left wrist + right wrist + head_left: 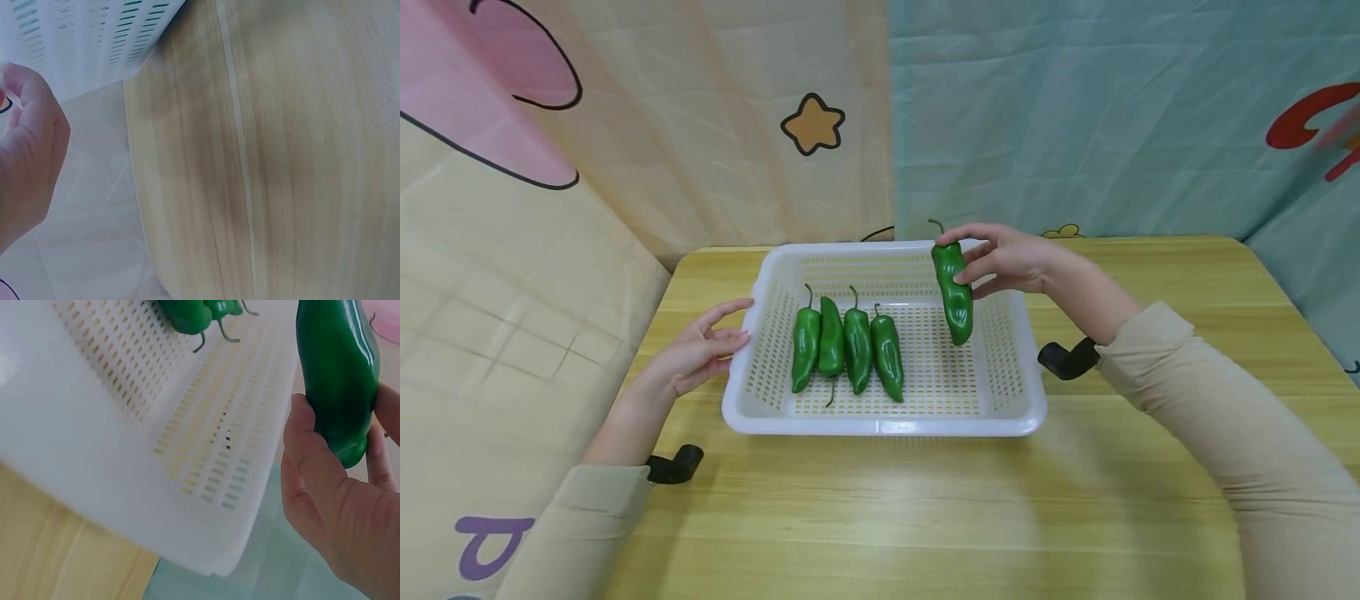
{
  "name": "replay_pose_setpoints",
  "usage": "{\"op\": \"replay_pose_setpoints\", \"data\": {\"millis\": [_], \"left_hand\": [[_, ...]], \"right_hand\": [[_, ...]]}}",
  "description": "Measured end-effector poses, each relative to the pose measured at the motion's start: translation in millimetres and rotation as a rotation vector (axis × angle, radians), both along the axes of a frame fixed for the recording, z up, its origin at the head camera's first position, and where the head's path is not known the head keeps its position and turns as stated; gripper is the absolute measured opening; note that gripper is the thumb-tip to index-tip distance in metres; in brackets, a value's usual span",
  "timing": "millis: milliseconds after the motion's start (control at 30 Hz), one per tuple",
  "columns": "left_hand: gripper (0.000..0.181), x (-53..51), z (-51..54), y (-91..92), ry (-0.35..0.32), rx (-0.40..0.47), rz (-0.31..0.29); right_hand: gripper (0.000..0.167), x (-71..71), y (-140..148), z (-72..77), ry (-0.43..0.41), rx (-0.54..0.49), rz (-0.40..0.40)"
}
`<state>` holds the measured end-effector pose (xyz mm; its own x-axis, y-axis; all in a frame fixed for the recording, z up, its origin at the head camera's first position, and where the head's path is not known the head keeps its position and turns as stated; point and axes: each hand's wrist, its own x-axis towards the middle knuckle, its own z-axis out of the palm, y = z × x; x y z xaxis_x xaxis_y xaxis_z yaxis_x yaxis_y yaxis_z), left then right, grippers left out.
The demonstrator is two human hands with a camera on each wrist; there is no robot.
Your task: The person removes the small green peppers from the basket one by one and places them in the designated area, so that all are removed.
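Observation:
My right hand (pixel 1011 258) holds a green pepper (pixel 953 292) by its upper part, between thumb and fingers, above the right side of a white plastic basket (pixel 880 427). The pepper hangs tilted, stem end up. In the right wrist view the same pepper (pixel 337 369) sits between the fingertips, over the basket's rim. Several more green peppers (pixel 858 350) lie side by side in the basket's left half, one with its stem toward me. At the basket's left rim, my left hand (pixel 700 350) rests its fingertips on the edge, fingers loosely extended.
The basket stands on a yellow wood-grain table (pixel 880 517). Behind the table hang printed cloth curtains (pixel 1045 125), with another cloth along the left side. A black wrist mount (pixel 1067 360) juts from the right sleeve, near the basket's right rim.

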<state>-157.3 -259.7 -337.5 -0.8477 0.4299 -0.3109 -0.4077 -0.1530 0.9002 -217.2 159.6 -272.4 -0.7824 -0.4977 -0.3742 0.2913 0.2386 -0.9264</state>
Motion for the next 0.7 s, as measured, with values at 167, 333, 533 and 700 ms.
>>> {"op": "replay_pose_setpoints", "data": {"millis": [167, 333, 533, 700], "left_hand": [[0.044, 0.1, 0.5, 0.6, -0.007, -0.008, 0.009], [0.043, 0.2, 0.7, 0.8, -0.003, -0.019, 0.013], [0.043, 0.4, 1.7, 0.7, -0.001, -0.022, 0.012], [0.043, 1.1, 1.9, 1.0, -0.005, -0.021, 0.013]], "right_hand": [[0.05, 0.7, 11.6, 6.3, 0.001, 0.005, -0.011], [0.046, 1.3, 24.5, 9.6, 0.012, -0.011, -0.016], [0.042, 2.6, 41.5, 9.2, 0.021, -0.015, -0.047], [0.042, 3.9, 55.7, 7.9, 0.026, -0.009, -0.072]]}}
